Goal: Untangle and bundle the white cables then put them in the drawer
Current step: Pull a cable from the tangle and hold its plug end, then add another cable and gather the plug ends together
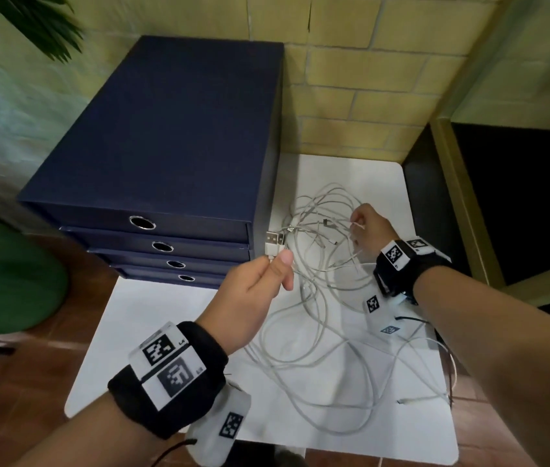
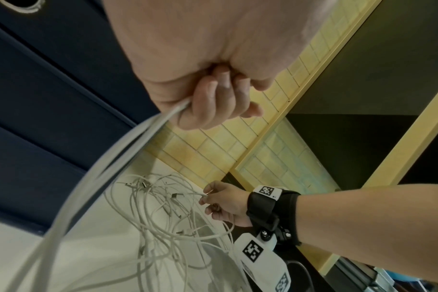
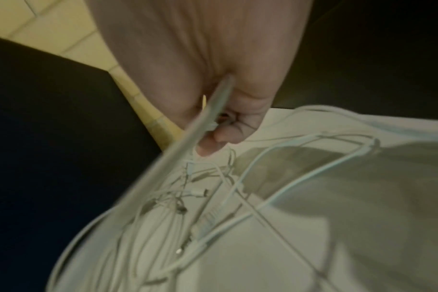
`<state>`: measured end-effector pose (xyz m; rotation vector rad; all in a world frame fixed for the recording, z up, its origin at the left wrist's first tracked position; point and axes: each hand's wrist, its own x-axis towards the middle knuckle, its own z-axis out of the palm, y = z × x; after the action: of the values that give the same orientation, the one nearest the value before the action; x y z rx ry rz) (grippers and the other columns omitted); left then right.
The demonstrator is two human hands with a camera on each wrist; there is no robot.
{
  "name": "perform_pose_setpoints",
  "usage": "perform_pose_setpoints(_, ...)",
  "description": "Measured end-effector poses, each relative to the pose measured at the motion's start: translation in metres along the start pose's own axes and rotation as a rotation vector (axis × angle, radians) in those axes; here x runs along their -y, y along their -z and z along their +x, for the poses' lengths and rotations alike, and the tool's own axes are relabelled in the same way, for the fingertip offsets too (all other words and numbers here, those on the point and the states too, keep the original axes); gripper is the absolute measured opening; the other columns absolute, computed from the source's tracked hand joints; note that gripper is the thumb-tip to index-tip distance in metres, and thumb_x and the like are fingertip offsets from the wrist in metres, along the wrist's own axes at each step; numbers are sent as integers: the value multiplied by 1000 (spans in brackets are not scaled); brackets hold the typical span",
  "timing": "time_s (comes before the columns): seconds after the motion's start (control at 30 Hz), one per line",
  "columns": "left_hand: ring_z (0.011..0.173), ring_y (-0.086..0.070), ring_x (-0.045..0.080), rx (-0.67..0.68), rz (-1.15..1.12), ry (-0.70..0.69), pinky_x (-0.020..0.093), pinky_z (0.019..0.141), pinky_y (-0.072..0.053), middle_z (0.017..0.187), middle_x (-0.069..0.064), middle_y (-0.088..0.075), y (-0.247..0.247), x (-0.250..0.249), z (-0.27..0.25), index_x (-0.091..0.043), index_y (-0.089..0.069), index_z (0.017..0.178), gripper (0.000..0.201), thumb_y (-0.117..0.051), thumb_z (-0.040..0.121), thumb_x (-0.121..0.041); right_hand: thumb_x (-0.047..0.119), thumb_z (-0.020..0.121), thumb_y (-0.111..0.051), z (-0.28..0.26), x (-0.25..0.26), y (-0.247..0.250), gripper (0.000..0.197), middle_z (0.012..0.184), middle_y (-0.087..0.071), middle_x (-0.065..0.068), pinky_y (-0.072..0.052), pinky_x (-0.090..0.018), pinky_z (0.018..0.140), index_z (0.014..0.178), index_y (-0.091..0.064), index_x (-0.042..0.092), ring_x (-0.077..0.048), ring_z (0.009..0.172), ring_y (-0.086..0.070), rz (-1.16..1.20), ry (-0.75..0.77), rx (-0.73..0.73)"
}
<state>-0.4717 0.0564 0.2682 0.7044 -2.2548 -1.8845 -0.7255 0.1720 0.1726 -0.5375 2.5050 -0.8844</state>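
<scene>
My left hand (image 1: 253,291) was raised above the middle of the white tabletop (image 1: 415,443), its fingers (image 2: 208,98) curled tight around the ends of the white cables (image 1: 317,332). Thumb and forefinger pinched them just below two USB plugs (image 1: 275,239), which stuck up side by side out of my fist. From the left wrist view, two strands ran out from under my curled fingers and swept down toward the tangle.

My right hand (image 1: 367,230) was out toward the far right corner of the tabletop, fingers (image 2: 213,197) bent and closed on thin strands at the edge of the tangle. In the right wrist view a cable passed straight through my grip, though blur kept me from counting how many strands I held.

The cables themselves were still knotted. A dense clump hung between my two hands over the far half of the tabletop, small connectors poking out of it, and long loose loops trailed down over the near right part of the tabletop.

The dark blue drawer unit (image 1: 172,136) stood on the far left corner of the tabletop, just beside the clump. All four of its drawers (image 1: 179,246), each with a round metal finger hole, were shut.
</scene>
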Motion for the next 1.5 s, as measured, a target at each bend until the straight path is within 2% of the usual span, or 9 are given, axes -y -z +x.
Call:
perform_pose_setpoints(0.2, 53, -40, 3, -34, 15, -44, 28, 64, -33, 52, -17, -43, 2, -28, -10, -19, -59, 73, 56, -40, 83, -71, 20, 92, -52, -32, 37, 36, 13, 89, -64, -4, -43, -22, 63, 84, -63, 17, -17, 73, -62, 173, 99, -64)
perform_pose_setpoints(0.37, 52, -40, -1, -52, 7, -164, 22, 57, -31, 53, -20, -44, 7, -51, -14, -15, -58, 86, 39, -39, 96, -48, 5, 89, -50, -53, 69, 74, 19, 106, -67, -11, -39, -23, 80, 94, -68, 9, -25, 99, -60, -29, 266, -220)
perform_pose_setpoints(0.5, 55, -48, -13, -62, 76, -256, 9, 54, -35, 53, -34, -52, 12, -71, -16, -12, -58, 91, 26, -39, 101, -27, 10, 89, -56, -73, 102, 101, 12, 102, -67, -7, -46, -32, 83, 98, -64, 11, -18, 87, -56, 22, 367, -307)
perform_pose_setpoints(0.6, 53, -48, -10, -107, 55, -311, 13, 55, -34, 51, -26, -51, 16, -86, -13, -9, -59, 97, 27, -38, 102, -26, 17, 86, -63, -88, 130, 118, 7, 94, -65, -1, -47, -30, 74, 92, -62, 20, -14, 78, -58, 125, 426, -328)
perform_pose_setpoints(0.7, 53, -45, -3, -133, -35, -360, 27, 57, -32, 63, -5, -45, 20, -94, -7, -18, -61, 97, 26, -38, 102, -28, 18, 86, -65, -105, 156, 133, 14, 84, -65, -2, -51, -28, 68, 84, -57, 29, -13, 73, -65, 291, 493, -319)
perform_pose_setpoints(1.03, 103, -59, 4, -306, 3, -486, 26, 91, -44, 108, -11, -65, 31, -123, 3, -27, -63, 95, 25, -39, 100, -25, 9, 98, -43, -166, 210, 150, 19, 86, -63, -1, -49, -21, 64, 96, -49, 27, -15, 71, -62, 327, 708, 23)
perform_pose_setpoints(1.27, 53, -54, 7, -119, -112, -374, 27, 60, -48, 72, -6, -65, 20, -130, -8, -21, -62, 99, 25, -37, 103, -22, 10, 94, -53, -182, 216, 137, 13, 86, -67, -13, -53, -36, 65, 101, -52, 21, -27, 69, -62, 150, 777, 18)
perform_pose_setpoints(1.4, 50, -37, 12, -60, -151, -294, 30, 52, -32, 61, -3, -50, 20, -127, -12, 2, -55, 95, 29, -38, 101, -21, 13, 94, -53, -190, 217, 134, 14, 77, -65, -5, -49, -25, 57, 105, -48, 19, -4, 54, -54, 24, 773, -34)
perform_pose_setpoints(1.5, 53, -32, 13, 7, -183, -276, 28, 50, -27, 61, -3, -44, 22, -126, -15, 0, -53, 87, 26, -41, 95, -21, 16, 93, -55, -193, 218, 131, 14, 69, -61, 7, -44, -21, 54, 102, -47, 24, -3, 54, -52, -82, 769, -29)
